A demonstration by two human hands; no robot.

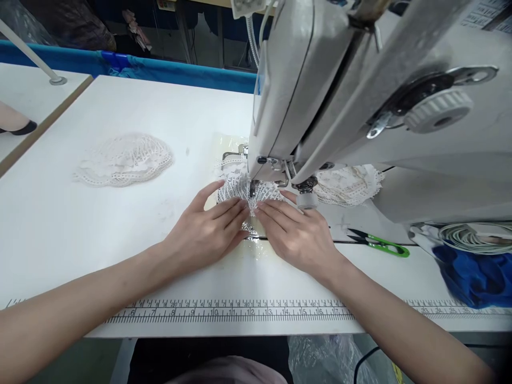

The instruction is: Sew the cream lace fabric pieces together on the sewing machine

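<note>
A piece of white lace (234, 184) lies under the presser foot (252, 188) of a sewing machine (288, 90). My left hand (210, 226) presses its flattened fingertips on the lace's near left edge, thumb and fingers stretched out. From the other side, my right hand (298, 232) rests its extended fingers on the near right edge, partly behind the machine's small white knob. The fingertips of both hands almost meet just in front of the foot. The needle's tip is too small to make out.
Another lace piece (126, 160) lies on the white table at left; more lace (350, 184) sits behind the needle area at right. Green thread snips (380, 244) lie right of my hand. Blue cloth (476, 272) and coiled cord (478, 237) are at far right. A printed ruler (252, 312) runs along the front edge.
</note>
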